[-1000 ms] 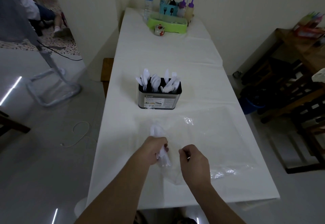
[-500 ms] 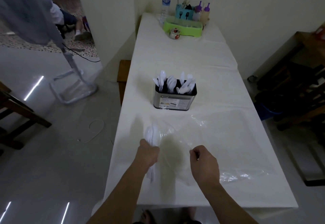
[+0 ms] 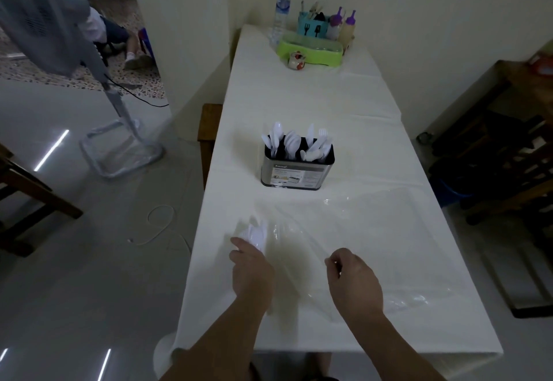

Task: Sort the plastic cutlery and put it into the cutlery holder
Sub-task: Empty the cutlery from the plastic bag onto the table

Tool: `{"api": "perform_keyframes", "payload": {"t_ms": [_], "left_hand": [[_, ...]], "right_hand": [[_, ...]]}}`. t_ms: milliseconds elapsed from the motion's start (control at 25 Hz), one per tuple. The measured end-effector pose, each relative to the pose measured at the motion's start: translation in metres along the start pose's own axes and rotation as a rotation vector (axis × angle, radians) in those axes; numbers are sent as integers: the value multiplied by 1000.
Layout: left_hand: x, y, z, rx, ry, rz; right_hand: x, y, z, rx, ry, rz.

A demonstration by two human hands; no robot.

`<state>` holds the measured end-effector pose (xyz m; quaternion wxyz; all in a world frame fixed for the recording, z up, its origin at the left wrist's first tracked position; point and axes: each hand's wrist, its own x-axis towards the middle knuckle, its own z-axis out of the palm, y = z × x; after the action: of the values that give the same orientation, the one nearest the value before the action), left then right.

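Observation:
A dark metal cutlery holder [image 3: 296, 172] stands in the middle of the white table [image 3: 311, 102], filled with white plastic spoons, forks and knives. My left hand [image 3: 250, 270] grips a bundle of white plastic cutlery [image 3: 255, 233] near the table's left edge, bowls pointing away from me. My right hand [image 3: 353, 280] pinches the edge of a clear plastic bag [image 3: 368, 231] that lies flat on the table in front of the holder.
At the table's far end stand a water bottle [image 3: 281, 9], a green tray [image 3: 311, 51], a teal utensil caddy [image 3: 312, 25] and squeeze bottles. A fan stand [image 3: 119, 141] is on the floor left. Dark wooden furniture [image 3: 508, 147] lines the right side.
My left hand has drawn the cutlery bundle leftward out of the clear bag, away from my right hand. The camera view has shifted to the left.

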<state>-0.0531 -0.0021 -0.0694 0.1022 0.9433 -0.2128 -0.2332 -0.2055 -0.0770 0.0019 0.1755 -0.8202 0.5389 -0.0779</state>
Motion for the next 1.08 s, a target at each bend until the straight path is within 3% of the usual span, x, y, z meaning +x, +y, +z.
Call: {"api": "perform_keyframes", "payload": {"t_ms": [240,440,920,1080], "left_hand": [[-7,10,-11,74,35,-50],[-10,12,-12,49,-27,-112],[-4,13,-20,-91,-77,-190],[-3,21,-28,64,9,-158]], "right_hand": [[-16,-6,17,-69,-153,-75],[-21,-8,25,-53,-220,-63],[-27,47,16,201,-214,462],[-28,74,11,250,-194,654]]}}
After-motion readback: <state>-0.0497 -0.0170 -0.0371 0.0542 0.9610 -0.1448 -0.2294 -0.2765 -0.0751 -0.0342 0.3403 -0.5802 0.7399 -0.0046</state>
